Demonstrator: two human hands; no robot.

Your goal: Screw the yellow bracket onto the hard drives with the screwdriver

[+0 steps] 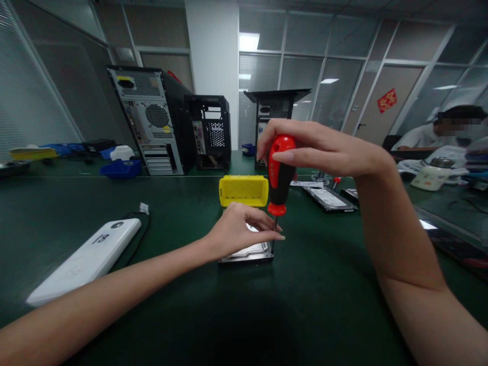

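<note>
Past both forearms (pixel 396 239), gripping the driver (pixel 280 185) in right hand (pixel 324 148), pinching its shaft (pixel 275 222) in left hand (pixel 238 232) fingers, edge-on to the drive (pixel 254 251): keep upright, press evenly!

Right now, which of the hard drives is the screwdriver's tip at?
The hard drive in front of the yellow bin, with the left hand over it; the other drives lie farther back, to the right.

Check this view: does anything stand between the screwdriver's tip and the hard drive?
Nothing visible does. The right hand holds the screwdriver upright; its shaft runs down past the left hand toward the hard drive's near right corner.
</note>
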